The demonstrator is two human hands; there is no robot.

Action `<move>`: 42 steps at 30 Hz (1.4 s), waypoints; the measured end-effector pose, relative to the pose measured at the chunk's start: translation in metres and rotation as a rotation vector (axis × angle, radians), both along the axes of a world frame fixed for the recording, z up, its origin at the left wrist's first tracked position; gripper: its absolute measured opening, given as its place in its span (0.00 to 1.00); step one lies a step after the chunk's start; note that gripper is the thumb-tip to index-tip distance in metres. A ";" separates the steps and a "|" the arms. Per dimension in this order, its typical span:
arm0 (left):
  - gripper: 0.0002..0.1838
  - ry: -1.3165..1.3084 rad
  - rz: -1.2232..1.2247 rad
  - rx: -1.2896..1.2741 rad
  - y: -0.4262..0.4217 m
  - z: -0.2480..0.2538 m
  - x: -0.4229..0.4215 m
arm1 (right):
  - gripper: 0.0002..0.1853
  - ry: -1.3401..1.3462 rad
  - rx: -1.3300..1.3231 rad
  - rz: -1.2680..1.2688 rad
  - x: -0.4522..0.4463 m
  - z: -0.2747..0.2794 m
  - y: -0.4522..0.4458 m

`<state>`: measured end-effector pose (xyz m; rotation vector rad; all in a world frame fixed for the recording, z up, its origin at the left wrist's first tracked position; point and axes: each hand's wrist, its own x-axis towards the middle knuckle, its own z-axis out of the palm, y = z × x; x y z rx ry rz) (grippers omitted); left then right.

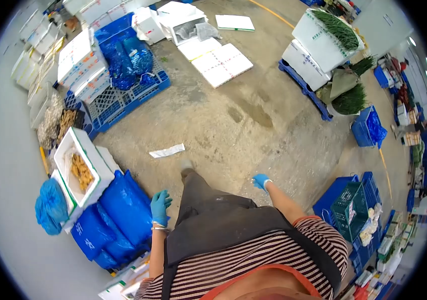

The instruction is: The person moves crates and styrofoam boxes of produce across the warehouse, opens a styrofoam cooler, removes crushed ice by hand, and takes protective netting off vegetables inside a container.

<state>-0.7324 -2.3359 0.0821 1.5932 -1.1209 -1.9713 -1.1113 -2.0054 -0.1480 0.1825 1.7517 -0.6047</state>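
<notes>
My left hand (160, 208), in a teal glove, hangs in the air beside the blue plastic bags (128, 202) with its fingers loosely apart and nothing in it. On the other side of my dark apron (213, 225), my right hand (261, 182) wears a similar glove. It hangs above the bare floor, fingers slightly spread and holding nothing. Left of the bags, an open white foam box (100, 172) holds yellowish-brown pieces (81, 171) that look like ginger. A light blue plastic bag (52, 206) bulges beside that box.
A white strip (167, 151) lies on the floor ahead. Foam lids (222, 65) lie farther off. A blue pallet (118, 102) carries foam boxes and blue bags at left. Leafy greens (351, 100) and a blue bin (363, 131) stand right. A green crate (349, 212) is nearer.
</notes>
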 end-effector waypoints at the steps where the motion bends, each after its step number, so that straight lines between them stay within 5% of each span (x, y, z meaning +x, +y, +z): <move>1: 0.11 0.001 0.005 0.007 -0.021 -0.009 -0.004 | 0.19 -0.023 -0.025 -0.036 -0.011 0.004 -0.036; 5: 0.12 0.015 0.013 0.098 -0.126 -0.057 -0.027 | 0.21 0.047 -0.166 0.048 -0.063 0.005 -0.152; 7: 0.14 -0.027 -0.077 0.259 -0.209 -0.102 -0.029 | 0.23 0.082 -0.140 0.057 -0.088 0.054 -0.204; 9: 0.16 0.961 -0.456 0.717 -0.299 -0.151 -0.044 | 0.23 0.073 -0.111 0.084 -0.115 0.063 -0.239; 11: 0.17 -0.102 -0.064 0.205 -0.321 -0.076 -0.130 | 0.23 0.173 -0.146 0.099 -0.171 0.074 -0.270; 13: 0.17 -0.152 -0.207 0.114 -0.377 -0.057 -0.197 | 0.23 0.325 -0.214 0.075 -0.197 0.087 -0.288; 16: 0.17 -0.138 -0.345 -0.030 -0.440 -0.015 -0.315 | 0.22 0.263 -0.169 -0.345 -0.231 0.096 -0.308; 22: 0.11 -0.045 -0.416 -0.058 -0.522 -0.007 -0.489 | 0.20 0.075 -0.050 -0.665 -0.319 0.073 -0.362; 23: 0.09 0.071 -0.522 0.116 -0.551 -0.036 -0.498 | 0.20 0.089 -0.046 -0.654 -0.344 0.071 -0.372; 25: 0.11 -0.203 -0.529 0.113 -0.558 -0.050 -0.514 | 0.19 0.102 -0.046 -0.630 -0.390 0.054 -0.412; 26: 0.10 0.074 -0.606 0.449 -0.579 -0.095 -0.506 | 0.18 0.132 -0.052 -0.639 -0.415 0.074 -0.434; 27: 0.11 0.354 -0.654 0.788 -0.601 -0.132 -0.493 | 0.18 0.309 -0.011 -0.145 -0.446 0.069 -0.451; 29: 0.12 -0.186 -0.611 0.369 -0.570 -0.076 -0.528 | 0.18 0.615 0.028 0.916 -0.510 0.037 -0.498; 32: 0.17 -0.315 -0.504 0.331 -0.608 -0.088 -0.542 | 0.17 0.383 -0.260 -0.116 -0.566 0.057 -0.573; 35: 0.18 -0.105 -0.388 0.369 -0.668 -0.136 -0.557 | 0.18 0.698 -0.288 0.353 -0.617 0.029 -0.630; 37: 0.16 0.023 -0.369 0.269 -0.700 -0.148 -0.569 | 0.18 0.530 -0.295 0.128 -0.635 0.038 -0.662; 39: 0.16 -0.115 -0.409 0.198 -0.731 -0.064 -0.635 | 0.19 0.359 -0.290 -0.205 -0.637 0.049 -0.699; 42: 0.14 -0.076 -0.353 0.131 -0.811 -0.110 -0.634 | 0.18 0.202 -0.209 -0.240 -0.630 0.074 -0.736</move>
